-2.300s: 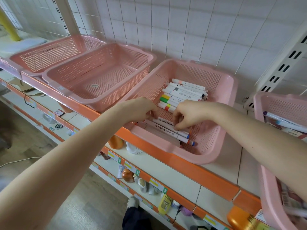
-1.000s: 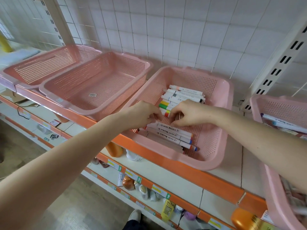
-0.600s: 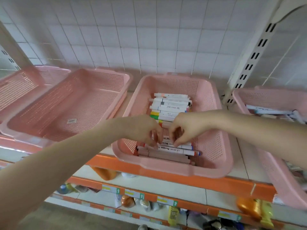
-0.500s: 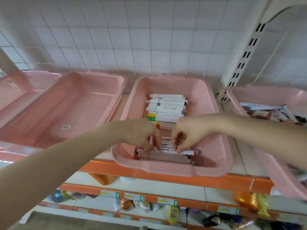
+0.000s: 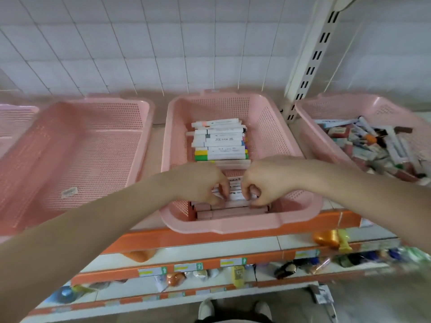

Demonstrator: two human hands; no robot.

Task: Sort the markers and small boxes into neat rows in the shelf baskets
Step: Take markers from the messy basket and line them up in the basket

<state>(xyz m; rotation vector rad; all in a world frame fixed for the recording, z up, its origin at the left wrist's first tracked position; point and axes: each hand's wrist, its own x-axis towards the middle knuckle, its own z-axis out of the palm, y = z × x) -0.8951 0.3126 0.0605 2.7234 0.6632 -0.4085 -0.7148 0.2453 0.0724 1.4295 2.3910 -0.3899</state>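
Left hand (image 5: 205,183) and right hand (image 5: 263,180), both curled, pinch markers (image 5: 234,195) lying in the middle basket (image 5: 224,226); light, stiff, smooth barrels, likely best held mid-length

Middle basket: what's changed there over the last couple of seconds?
The left hand and right hand crept toward the near end of the middle basket and pinch white markers there. The camera swung to face it squarely. The far stack of markers and the empty left basket stayed put.
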